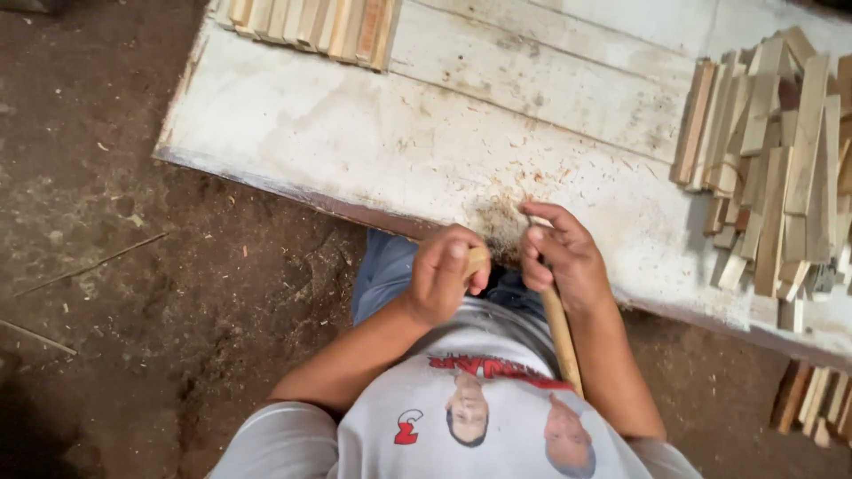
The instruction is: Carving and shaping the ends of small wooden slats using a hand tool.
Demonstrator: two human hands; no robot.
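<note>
My left hand [446, 271] is closed around a small wooden handle whose rounded end [477, 259] shows by the thumb. My right hand [561, 257] grips a long pale wooden stick [561, 341] that runs down along my forearm toward my chest. Both hands meet at the near edge of a worn white wooden board [355, 124], where a worn, scuffed patch [499, 226] with wood shavings lies just beyond my fingers. Whatever sits between the two hands is hidden by the fingers.
A heap of short flat wooden slats [777, 160] lies on the board at the right. Another row of slats [311, 25] rests at the board's far edge. More slats [816, 399] lie on the dirt floor [106, 266] at lower right.
</note>
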